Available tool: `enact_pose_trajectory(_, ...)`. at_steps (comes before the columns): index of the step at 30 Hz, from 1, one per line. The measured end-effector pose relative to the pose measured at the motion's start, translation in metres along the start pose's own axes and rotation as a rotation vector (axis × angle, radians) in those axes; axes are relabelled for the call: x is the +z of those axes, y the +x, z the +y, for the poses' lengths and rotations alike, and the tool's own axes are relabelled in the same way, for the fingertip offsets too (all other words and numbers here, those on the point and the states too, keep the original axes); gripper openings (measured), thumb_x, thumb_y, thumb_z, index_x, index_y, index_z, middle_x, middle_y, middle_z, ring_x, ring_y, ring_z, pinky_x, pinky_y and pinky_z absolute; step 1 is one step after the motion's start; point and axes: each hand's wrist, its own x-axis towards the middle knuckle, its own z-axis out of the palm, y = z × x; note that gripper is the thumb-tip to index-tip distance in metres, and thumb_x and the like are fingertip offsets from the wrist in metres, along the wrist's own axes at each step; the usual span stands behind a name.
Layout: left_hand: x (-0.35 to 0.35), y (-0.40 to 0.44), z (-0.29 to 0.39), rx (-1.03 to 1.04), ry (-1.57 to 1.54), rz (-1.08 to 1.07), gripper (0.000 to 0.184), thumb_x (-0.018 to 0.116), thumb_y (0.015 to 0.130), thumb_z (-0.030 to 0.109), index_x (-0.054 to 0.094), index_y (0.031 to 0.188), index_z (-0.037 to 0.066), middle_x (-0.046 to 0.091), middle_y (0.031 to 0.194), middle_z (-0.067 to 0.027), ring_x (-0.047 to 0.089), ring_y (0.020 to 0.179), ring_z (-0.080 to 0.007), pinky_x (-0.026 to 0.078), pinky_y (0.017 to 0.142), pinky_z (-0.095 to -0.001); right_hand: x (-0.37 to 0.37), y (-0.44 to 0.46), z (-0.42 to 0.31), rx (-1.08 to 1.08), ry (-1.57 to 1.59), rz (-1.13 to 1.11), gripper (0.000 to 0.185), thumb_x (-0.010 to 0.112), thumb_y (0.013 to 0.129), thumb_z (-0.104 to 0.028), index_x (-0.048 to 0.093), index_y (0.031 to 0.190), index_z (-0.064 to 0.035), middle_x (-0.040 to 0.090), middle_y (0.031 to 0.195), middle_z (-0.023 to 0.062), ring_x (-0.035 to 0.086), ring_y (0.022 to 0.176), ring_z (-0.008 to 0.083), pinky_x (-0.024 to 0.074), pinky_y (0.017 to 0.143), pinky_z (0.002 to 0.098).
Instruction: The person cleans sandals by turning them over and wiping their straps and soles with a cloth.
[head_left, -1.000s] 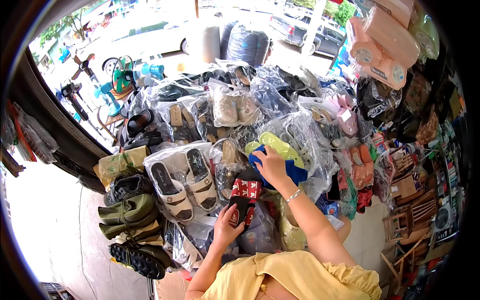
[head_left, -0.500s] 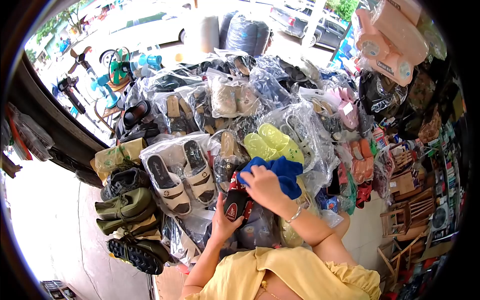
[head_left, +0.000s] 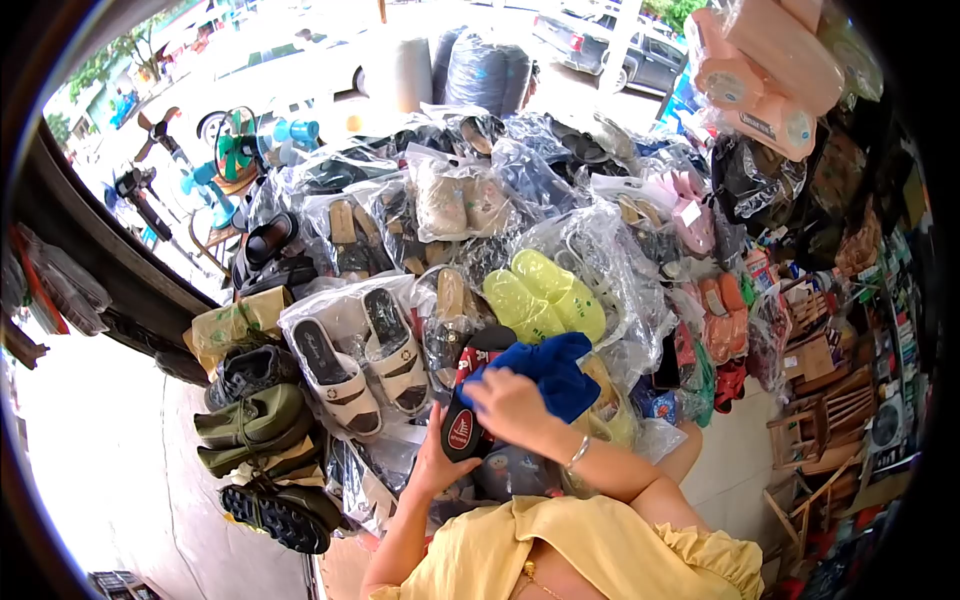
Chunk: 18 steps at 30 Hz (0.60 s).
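My left hand (head_left: 442,456) grips a dark slipper (head_left: 463,424) with a round red logo on it, low over the pile of bagged footwear. Red patterned material shows along its upper part. My right hand (head_left: 515,402) is closed on a bunched blue cloth (head_left: 548,372), held against the slipper's right side; its fingertips are blurred. Just beyond the cloth lie lime green slippers (head_left: 545,298). Left of my left hand are white slides with black insoles (head_left: 342,378) in clear plastic.
Olive shoes (head_left: 254,431) are stacked at the left edge of the pile. Pink packaged items (head_left: 762,80) hang at upper right. Small fans (head_left: 208,190) stand at upper left, wooden chairs (head_left: 822,425) at right. Parked vehicles (head_left: 655,55) are beyond.
My right hand has brought the blue cloth from the lime green slippers down and left onto the dark slipper. My left hand has turned the slipper so its logo shows more fully.
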Motion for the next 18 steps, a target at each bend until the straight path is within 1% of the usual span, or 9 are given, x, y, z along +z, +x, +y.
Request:
enact_pose_trajectory(2,0.0,-0.004,0.001,-0.124,0.068,-0.004,0.116,0.089,0.062,0.015,0.018,0.154,0.009,0.051,0.138,-0.0255,0.055,0.125,-0.0384,0.047,0.102,-0.0413,0.015,-0.021,-0.023,-0.141,-0.051,-0.092,0.011,0.057,0.08,-0.014,0.062,0.09,-0.014,0.055,0.085,0.0058,0.059,0.079,0.0238,0.049,0.064,0.036)
enact_pose_trajectory(5,0.0,-0.004,-0.009,-0.122,0.123,-0.018,0.11,0.09,0.062,0.017,0.025,0.151,0.008,0.055,0.134,-0.0242,0.059,0.119,-0.0372,0.05,0.097,-0.0413,0.007,-0.034,-0.032,-0.216,0.236,-0.266,0.031,0.073,0.073,-0.019,0.068,0.103,-0.0163,0.057,0.091,0.006,0.061,0.084,0.0246,0.0526,0.071,0.0362)
enact_pose_trajectory(6,0.001,-0.003,-0.009,-0.118,0.099,0.0,0.106,0.09,0.062,0.018,0.03,0.149,0.007,0.058,0.131,-0.0232,0.061,0.116,-0.0352,0.051,0.096,-0.0407,0.002,-0.031,-0.029,-0.178,0.321,-0.28,0.031,0.074,0.074,-0.019,0.069,0.104,-0.0172,0.058,0.09,0.0066,0.062,0.085,0.0253,0.0536,0.072,0.0369)
enact_pose_trajectory(9,0.003,-0.001,0.006,-0.095,0.078,0.052,0.103,0.089,0.062,0.018,0.032,0.148,0.006,0.059,0.129,-0.0228,0.061,0.117,-0.0347,0.051,0.096,-0.0403,-0.013,-0.007,-0.017,0.055,0.256,0.025,0.029,0.072,0.077,-0.019,0.065,0.105,-0.0152,0.058,0.091,0.0079,0.061,0.086,0.0278,0.0526,0.069,0.0394)
enact_pose_trajectory(11,0.004,-0.001,0.005,-0.087,0.059,0.055,0.1,0.088,0.063,0.018,0.034,0.146,0.005,0.06,0.127,-0.0226,0.061,0.117,-0.0345,0.051,0.096,-0.0397,-0.001,-0.005,-0.016,0.074,0.161,0.128,0.027,0.071,0.076,-0.019,0.064,0.101,-0.0141,0.057,0.09,0.0076,0.061,0.084,0.0272,0.052,0.068,0.039)
enact_pose_trajectory(14,0.003,-0.002,-0.001,-0.14,0.054,0.02,0.094,0.082,0.067,0.01,0.034,0.148,0.005,0.06,0.127,-0.0233,0.061,0.117,-0.0356,0.05,0.097,-0.0397,0.025,-0.033,-0.04,-0.195,0.108,-0.157,0.029,0.073,0.072,-0.019,0.065,0.099,-0.0158,0.055,0.091,0.0067,0.06,0.08,0.0255,0.0508,0.065,0.0375)
enact_pose_trajectory(15,0.001,0.0,-0.005,0.007,0.038,0.059,0.095,0.079,0.067,0.005,0.033,0.149,0.007,0.061,0.127,-0.0236,0.062,0.116,-0.0365,0.051,0.095,-0.0407,0.02,-0.038,-0.046,-0.259,0.176,-0.2,0.029,0.073,0.072,-0.02,0.065,0.1,-0.0151,0.055,0.09,0.0061,0.061,0.081,0.0253,0.0515,0.067,0.0381)
enact_pose_trajectory(17,-0.003,-0.004,-0.013,0.131,0.009,0.071,0.097,0.079,0.066,0.004,0.032,0.15,0.008,0.061,0.127,-0.024,0.062,0.116,-0.0368,0.051,0.094,-0.0409,0.017,-0.042,-0.042,-0.304,0.402,-0.298,0.029,0.073,0.075,-0.021,0.066,0.102,-0.0152,0.056,0.09,0.0072,0.062,0.082,0.0261,0.0527,0.069,0.0388)
enact_pose_trajectory(18,0.0,-0.006,-0.017,0.069,-0.016,0.052,0.097,0.08,0.065,0.006,0.032,0.15,0.008,0.061,0.126,-0.0236,0.063,0.115,-0.0369,0.052,0.093,-0.0409,0.011,-0.039,-0.039,-0.231,0.469,-0.256,0.028,0.072,0.077,-0.021,0.067,0.104,-0.0156,0.057,0.09,0.0081,0.062,0.083,0.0269,0.053,0.07,0.0389)
